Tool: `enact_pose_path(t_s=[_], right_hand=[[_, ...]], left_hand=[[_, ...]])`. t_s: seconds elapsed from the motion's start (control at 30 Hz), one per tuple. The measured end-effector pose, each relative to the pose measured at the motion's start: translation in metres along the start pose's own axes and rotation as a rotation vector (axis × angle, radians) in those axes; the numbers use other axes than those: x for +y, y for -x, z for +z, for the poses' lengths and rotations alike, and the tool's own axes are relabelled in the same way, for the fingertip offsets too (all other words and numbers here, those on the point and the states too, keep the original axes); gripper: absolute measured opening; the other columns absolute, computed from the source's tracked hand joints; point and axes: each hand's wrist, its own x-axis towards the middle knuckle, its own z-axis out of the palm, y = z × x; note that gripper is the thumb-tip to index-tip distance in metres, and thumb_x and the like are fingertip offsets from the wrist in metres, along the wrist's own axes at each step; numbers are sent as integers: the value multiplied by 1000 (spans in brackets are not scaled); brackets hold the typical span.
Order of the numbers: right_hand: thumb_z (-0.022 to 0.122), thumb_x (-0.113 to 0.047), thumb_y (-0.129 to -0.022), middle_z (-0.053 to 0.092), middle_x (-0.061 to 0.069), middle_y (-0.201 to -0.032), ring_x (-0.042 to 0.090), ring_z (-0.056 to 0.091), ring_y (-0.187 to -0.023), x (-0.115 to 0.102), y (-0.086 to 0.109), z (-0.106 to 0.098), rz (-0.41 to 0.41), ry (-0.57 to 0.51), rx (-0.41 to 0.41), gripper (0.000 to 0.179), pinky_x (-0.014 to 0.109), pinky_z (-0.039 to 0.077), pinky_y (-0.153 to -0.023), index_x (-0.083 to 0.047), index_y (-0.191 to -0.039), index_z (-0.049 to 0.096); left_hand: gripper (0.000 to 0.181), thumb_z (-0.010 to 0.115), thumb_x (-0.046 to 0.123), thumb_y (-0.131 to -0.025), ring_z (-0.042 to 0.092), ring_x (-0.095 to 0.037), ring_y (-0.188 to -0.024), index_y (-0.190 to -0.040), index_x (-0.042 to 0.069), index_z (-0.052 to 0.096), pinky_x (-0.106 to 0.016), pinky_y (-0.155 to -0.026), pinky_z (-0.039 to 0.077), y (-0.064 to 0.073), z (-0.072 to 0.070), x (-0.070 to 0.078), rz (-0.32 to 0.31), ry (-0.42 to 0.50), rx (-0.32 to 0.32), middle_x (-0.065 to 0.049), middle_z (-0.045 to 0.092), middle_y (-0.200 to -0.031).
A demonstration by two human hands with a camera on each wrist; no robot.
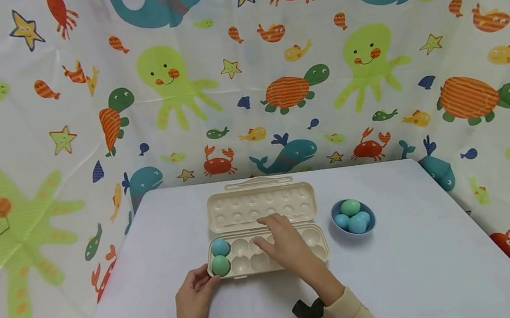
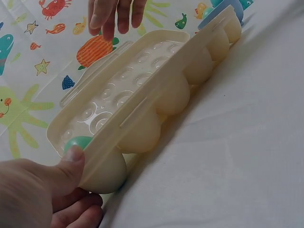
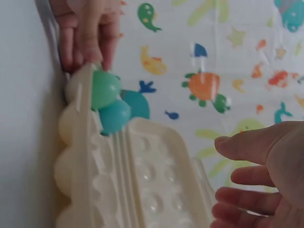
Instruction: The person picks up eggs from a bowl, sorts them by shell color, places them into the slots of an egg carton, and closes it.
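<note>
A cream plastic egg carton (image 1: 241, 265) lies on the table with its lid (image 1: 260, 193) folded back behind it. In its leftmost column sit a blue egg (image 1: 220, 247) at the back and a green egg (image 1: 220, 266) in front. My left hand (image 1: 194, 300) grips the carton's front left corner, thumb (image 2: 73, 159) on the rim and fingers below, as the left wrist view shows. Over the carton's right half hovers my right hand (image 1: 289, 247), its fingers spread and holding nothing. It hides some of the cups. In the right wrist view its thumb (image 3: 244, 145) stands away from its fingers.
Right of the carton stands a small blue bowl (image 1: 336, 226) with a green egg (image 1: 350, 207) and several blue eggs (image 1: 357, 223). A white cloth covers the table (image 1: 426, 243). Behind and beside it hangs a curtain (image 1: 249, 121) printed with sea animals.
</note>
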Motion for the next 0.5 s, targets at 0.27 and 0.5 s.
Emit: enact_pose_path(t_s=[0.27, 0.5], right_hand=[[75, -28, -91, 57, 17, -134, 34, 53, -126, 26, 10, -35, 223, 26, 134, 53, 51, 50, -105, -6, -136, 56], [72, -27, -93, 47, 25, -141, 41, 45, -133, 62, 17, -69, 392, 48, 200, 64, 58, 44, -111, 0, -144, 45]], left_hand=[[47, 83, 17, -83, 67, 8, -95, -124, 3, 65, -4, -79, 51, 1, 0, -1, -26, -7, 0, -18, 72, -119], [47, 83, 16, -83, 71, -3, -101, -124, 2, 64, -5, -79, 52, 3, 0, 1, -24, 2, -2, -19, 72, -120]])
